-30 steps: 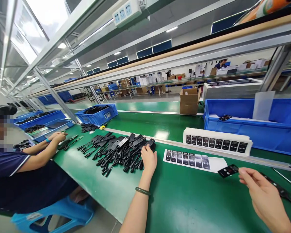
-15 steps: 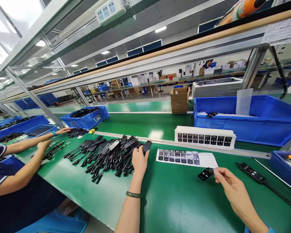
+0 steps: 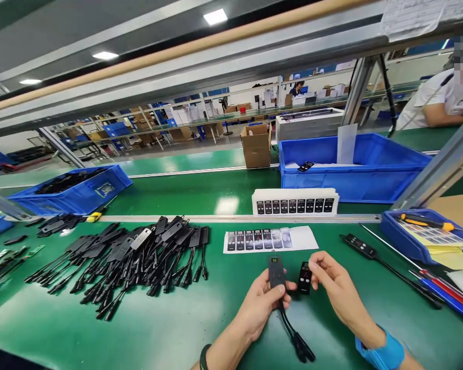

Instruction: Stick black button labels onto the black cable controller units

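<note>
My left hand (image 3: 260, 303) is closed around a black controller (image 3: 277, 275) with a small display window and two short cables that hang toward me. Close by on its right, my right hand (image 3: 332, 280) pinches a black label sticker (image 3: 304, 278) printed with red marks and pale buttons. The sticker and the controller are apart. Behind both hands lies a white sheet of labels (image 3: 257, 240), bare at its right end. A large heap of similar black controllers (image 3: 139, 252) with cables spreads to the left of my hands.
A stack of label sheets (image 3: 295, 202) leans at the metal strip. Behind stand a blue bin (image 3: 347, 177) and a cardboard box (image 3: 256, 146). On the right are a labelled controller (image 3: 358, 245) and a blue tray (image 3: 405, 239); another blue bin (image 3: 73, 192) is far left.
My left hand has taken a controller from the heap and brought it right, in front of me. My right hand has moved left with the sticker beside it. The view has turned right.
</note>
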`<state>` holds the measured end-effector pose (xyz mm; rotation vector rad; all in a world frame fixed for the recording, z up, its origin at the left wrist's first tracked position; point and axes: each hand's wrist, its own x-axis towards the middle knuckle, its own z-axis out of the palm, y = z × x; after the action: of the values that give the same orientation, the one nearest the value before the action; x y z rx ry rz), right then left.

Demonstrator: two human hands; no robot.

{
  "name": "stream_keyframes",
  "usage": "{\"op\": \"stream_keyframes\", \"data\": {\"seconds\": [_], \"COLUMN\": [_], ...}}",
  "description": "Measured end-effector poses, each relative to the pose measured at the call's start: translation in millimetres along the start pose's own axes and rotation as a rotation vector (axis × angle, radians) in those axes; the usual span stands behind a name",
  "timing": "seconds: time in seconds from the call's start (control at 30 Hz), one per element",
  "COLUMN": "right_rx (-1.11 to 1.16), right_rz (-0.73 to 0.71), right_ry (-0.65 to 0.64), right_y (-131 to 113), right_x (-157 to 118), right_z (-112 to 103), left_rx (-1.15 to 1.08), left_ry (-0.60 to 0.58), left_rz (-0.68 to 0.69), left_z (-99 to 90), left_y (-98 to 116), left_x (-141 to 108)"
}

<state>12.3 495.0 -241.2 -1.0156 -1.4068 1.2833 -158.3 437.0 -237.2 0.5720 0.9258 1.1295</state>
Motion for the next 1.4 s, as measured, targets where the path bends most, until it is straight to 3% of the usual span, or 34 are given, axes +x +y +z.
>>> {"op": "stream_keyframes", "data": {"seconds": [0.2,0.37,0.93,1.4], "right_rx": [-0.083,-0.118,-0.152,-0.108], "right_rz": [0.012,0.014,0.046,0.146], "right_ry": [-0.016,-0.026,-0.060,-0.049], "right_y": [-12,-11,-6,-4], "right_x": [-6,-10,-16,-17], "right_z": [8,11,13,14], "left_rx": [0.129,0.107,0.072,0.163], "left_ry": [-0.128,-0.183,-0.227,-0.275], "left_rz": [-0.020,-0.073,-0.106,-0.010], "left_z": [8.7,8.6,8.6,7.1], "left_y": [-5,-9,-12,-17], "left_x": [-9,-11,-12,-13]}}
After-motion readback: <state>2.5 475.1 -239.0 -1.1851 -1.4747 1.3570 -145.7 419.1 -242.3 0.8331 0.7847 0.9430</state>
